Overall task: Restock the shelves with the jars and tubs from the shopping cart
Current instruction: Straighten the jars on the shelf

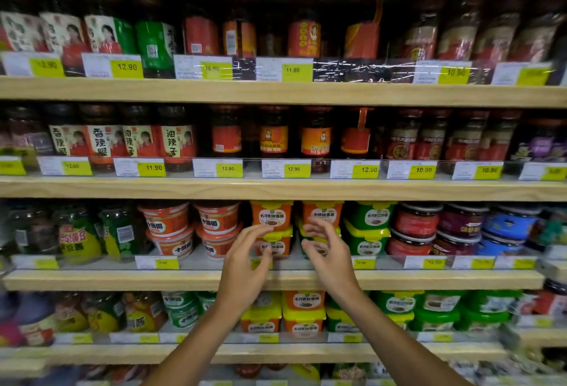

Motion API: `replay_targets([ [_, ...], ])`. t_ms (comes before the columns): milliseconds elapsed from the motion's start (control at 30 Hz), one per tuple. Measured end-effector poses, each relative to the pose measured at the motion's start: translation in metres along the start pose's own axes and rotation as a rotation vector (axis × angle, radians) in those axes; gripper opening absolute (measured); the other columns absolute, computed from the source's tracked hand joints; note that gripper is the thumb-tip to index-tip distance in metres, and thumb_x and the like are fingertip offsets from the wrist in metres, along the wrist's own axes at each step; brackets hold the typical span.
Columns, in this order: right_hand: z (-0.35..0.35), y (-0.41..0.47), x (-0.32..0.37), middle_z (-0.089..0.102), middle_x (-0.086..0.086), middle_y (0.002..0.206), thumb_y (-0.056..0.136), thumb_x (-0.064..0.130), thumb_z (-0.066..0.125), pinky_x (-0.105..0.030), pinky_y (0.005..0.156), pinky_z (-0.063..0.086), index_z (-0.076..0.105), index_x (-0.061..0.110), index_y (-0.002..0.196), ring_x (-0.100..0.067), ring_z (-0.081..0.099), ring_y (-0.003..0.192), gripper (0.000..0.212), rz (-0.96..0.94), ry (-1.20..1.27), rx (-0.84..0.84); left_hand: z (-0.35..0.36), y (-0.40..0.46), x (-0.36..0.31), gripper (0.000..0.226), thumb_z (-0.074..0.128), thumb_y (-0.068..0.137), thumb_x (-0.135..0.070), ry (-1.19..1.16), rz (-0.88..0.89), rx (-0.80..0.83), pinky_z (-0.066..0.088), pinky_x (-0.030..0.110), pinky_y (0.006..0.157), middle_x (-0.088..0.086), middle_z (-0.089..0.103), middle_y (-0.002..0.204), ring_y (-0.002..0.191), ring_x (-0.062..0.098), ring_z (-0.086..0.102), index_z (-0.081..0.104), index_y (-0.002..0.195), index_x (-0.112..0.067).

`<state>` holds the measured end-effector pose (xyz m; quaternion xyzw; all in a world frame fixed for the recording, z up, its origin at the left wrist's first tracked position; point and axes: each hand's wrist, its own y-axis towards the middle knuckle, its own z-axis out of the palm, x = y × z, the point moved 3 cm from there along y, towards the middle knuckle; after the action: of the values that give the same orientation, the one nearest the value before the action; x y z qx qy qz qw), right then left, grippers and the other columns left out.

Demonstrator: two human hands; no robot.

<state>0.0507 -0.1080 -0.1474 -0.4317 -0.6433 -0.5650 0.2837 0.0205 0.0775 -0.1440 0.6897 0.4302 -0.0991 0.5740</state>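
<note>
Orange tubs with yellow lids (271, 217) stand stacked two high on the third shelf (122, 280), with a second orange stack (322, 212) to their right. My left hand (245, 263) hovers in front of the lower left tub, fingers spread and curled, holding nothing. My right hand (328, 250) is raised in front of the right stack, fingers apart and empty. Both hands sit just in front of the shelf edge, a gap between them. The shopping cart is out of view.
Green tubs (369, 226) stand right of the orange ones, red-and-white bowls (167, 229) to the left. Sauce jars (273, 134) fill the two upper shelves behind yellow price tags (293, 168). More orange and green tubs (302, 312) fill the shelf below.
</note>
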Motion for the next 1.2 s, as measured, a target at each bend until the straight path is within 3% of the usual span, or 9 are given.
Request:
replay_targets([
  [167, -0.016, -0.012, 0.040, 0.070, 0.012, 0.108, 0.097, 0.014, 0.069, -0.023, 0.088, 0.055, 0.065, 0.027, 0.123, -0.007, 0.066, 0.107, 0.030, -0.094, -0.060, 0.025, -0.029, 0.010, -0.030, 0.038, 0.063, 0.096, -0.007, 0.010, 0.042, 0.050, 0.053, 0.037, 0.097, -0.019, 0.058, 0.130, 0.120, 0.007, 0.059, 0.061, 0.129, -0.026],
  [333, -0.044, 0.005, 0.097, 0.070, 0.013, 0.109, 0.096, 0.016, 0.069, -0.024, 0.088, 0.055, 0.064, 0.022, 0.124, -0.010, 0.068, 0.103, 0.029, -0.237, -0.129, -0.051, -0.049, 0.040, -0.066, 0.037, 0.063, 0.096, -0.013, 0.106, 0.172, 0.068, 0.044, 0.027, 0.106, -0.015, 0.058, 0.131, 0.128, 0.004, 0.052, 0.059, 0.132, -0.023],
  [500, -0.075, 0.035, 0.130, 0.070, 0.014, 0.112, 0.097, 0.020, 0.069, -0.030, 0.094, 0.055, 0.063, 0.022, 0.126, -0.006, 0.066, 0.107, 0.030, -0.270, -0.256, -0.141, -0.054, 0.074, -0.092, 0.037, 0.064, 0.096, -0.020, 0.173, 0.177, 0.084, 0.038, 0.018, 0.107, -0.014, 0.056, 0.133, 0.130, 0.002, 0.048, 0.058, 0.133, -0.025],
  [633, -0.100, 0.058, 0.143, 0.064, 0.014, 0.127, 0.097, 0.033, 0.067, -0.028, 0.104, 0.048, 0.059, 0.025, 0.135, 0.001, 0.056, 0.120, 0.039, -0.234, -0.431, -0.174, -0.050, 0.099, -0.106, 0.043, 0.061, 0.097, -0.030, 0.254, 0.200, 0.122, 0.034, 0.019, 0.108, -0.018, 0.051, 0.140, 0.133, 0.000, 0.043, 0.053, 0.138, -0.031],
  [800, -0.121, 0.079, 0.140, 0.060, 0.003, 0.137, 0.096, 0.043, 0.066, -0.039, 0.106, 0.047, 0.060, 0.022, 0.134, -0.017, 0.052, 0.131, 0.044, -0.249, -0.738, -0.163, -0.030, 0.123, -0.118, 0.041, 0.059, 0.097, -0.033, 0.318, 0.166, 0.133, 0.042, 0.028, 0.105, -0.014, 0.052, 0.139, 0.129, 0.006, 0.047, 0.053, 0.138, -0.029],
  [933, -0.129, 0.089, 0.133, 0.061, -0.001, 0.135, 0.096, 0.046, 0.064, -0.037, 0.104, 0.046, 0.064, 0.019, 0.131, -0.021, 0.053, 0.128, 0.044, -0.262, -0.866, -0.094, -0.001, 0.135, -0.122, 0.032, 0.057, 0.098, -0.031, 0.402, 0.224, 0.196, 0.048, 0.031, 0.097, -0.011, 0.057, 0.130, 0.122, 0.011, 0.053, 0.060, 0.129, -0.025],
  [1067, -0.135, 0.099, 0.127, 0.064, 0.000, 0.131, 0.097, 0.049, 0.060, -0.040, 0.101, 0.048, 0.065, 0.019, 0.128, -0.022, 0.057, 0.123, 0.044, -0.265, -0.911, -0.040, 0.026, 0.144, -0.121, 0.037, 0.055, 0.099, -0.036, 0.484, 0.243, 0.267, 0.050, 0.038, 0.095, -0.009, 0.057, 0.130, 0.121, 0.014, 0.052, 0.059, 0.133, -0.022],
  [1200, -0.138, 0.108, 0.121, 0.064, -0.001, 0.130, 0.097, 0.053, 0.057, -0.040, 0.100, 0.048, 0.066, 0.020, 0.126, -0.022, 0.057, 0.122, 0.045, -0.255, -0.924, -0.020, 0.039, 0.147, -0.120, 0.041, 0.052, 0.098, -0.041, 0.590, 0.231, 0.246, 0.051, 0.036, 0.087, -0.007, 0.057, 0.127, 0.117, 0.016, 0.050, 0.058, 0.134, -0.021],
])
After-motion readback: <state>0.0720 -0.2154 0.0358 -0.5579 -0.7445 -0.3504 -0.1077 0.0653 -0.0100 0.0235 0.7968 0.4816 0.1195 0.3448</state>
